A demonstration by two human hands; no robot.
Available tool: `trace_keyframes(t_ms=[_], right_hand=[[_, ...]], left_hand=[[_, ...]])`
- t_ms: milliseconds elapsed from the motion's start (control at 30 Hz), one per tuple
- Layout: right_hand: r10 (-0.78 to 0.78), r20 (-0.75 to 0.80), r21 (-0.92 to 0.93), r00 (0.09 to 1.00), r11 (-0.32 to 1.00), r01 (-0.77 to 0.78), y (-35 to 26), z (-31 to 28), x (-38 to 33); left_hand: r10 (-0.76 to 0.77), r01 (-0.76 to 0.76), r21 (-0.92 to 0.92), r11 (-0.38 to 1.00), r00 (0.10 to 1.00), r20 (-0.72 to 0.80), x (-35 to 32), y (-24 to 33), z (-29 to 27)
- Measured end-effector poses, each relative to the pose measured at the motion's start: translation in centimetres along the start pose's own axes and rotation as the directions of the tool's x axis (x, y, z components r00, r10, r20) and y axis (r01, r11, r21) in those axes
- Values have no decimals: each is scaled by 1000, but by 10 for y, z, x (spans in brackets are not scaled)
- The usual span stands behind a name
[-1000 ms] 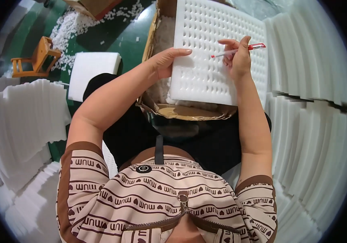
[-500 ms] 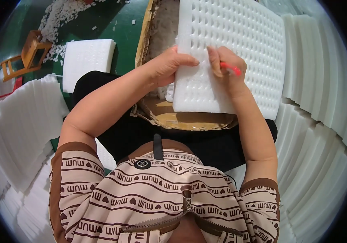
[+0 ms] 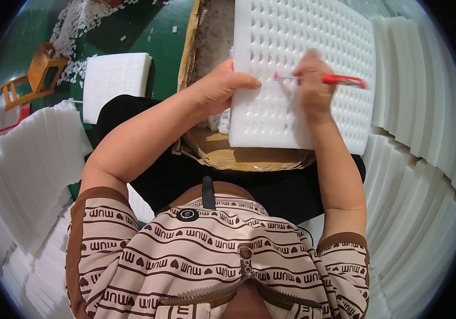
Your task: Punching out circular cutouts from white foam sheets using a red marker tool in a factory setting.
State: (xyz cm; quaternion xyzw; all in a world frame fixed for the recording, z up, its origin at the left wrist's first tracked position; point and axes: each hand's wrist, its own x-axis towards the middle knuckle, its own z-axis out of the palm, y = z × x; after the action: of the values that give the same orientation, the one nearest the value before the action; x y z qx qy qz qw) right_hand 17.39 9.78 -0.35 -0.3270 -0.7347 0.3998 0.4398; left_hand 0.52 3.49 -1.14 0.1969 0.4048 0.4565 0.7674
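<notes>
A white foam sheet with rows of small slots lies tilted over an open cardboard box. My left hand clasps its left edge, thumb on the top face and the other fingers hidden beneath. Over the middle of the sheet, my right hand, blurred by motion, is closed around a red pen. The pen lies nearly level, its thin tip pointing left; whether that tip touches the foam I cannot tell. White foam scraps show inside the box beside the sheet.
Stacks of white foam sheets stand on the right and left. Another slotted foam piece rests on the green floor. A small wooden chair and a heap of foam bits are at the far left.
My right hand has moved slightly right and up, and the red pen has swung to lie almost level, showing more of its length. My left hand keeps its hold on the foam sheet.
</notes>
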Motion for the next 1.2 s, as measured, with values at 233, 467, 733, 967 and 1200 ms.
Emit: trace_keyframes(t_ms=[233,467,733,967,1200], right_hand=[[-60,19,-297,998,953,63,-12,13,-6],[302,-173,303,937,922,-242,-18,2,-5],[21,-55,-52,998,998,-24,-21,7,-8],[-181,147,-82,972,978,194,-2,16,-11],[47,-199,51,979,998,-38,5,-23,-17]], left_hand=[[28,-29,19,999,998,63,-1,-8,-2],[-7,8,-53,999,1000,22,-3,-6,3],[32,-32,0,1000,999,9,-8,-9,6],[120,-129,59,990,983,137,-1,-14,7],[39,-41,54,998,999,24,-3,-8,-2]])
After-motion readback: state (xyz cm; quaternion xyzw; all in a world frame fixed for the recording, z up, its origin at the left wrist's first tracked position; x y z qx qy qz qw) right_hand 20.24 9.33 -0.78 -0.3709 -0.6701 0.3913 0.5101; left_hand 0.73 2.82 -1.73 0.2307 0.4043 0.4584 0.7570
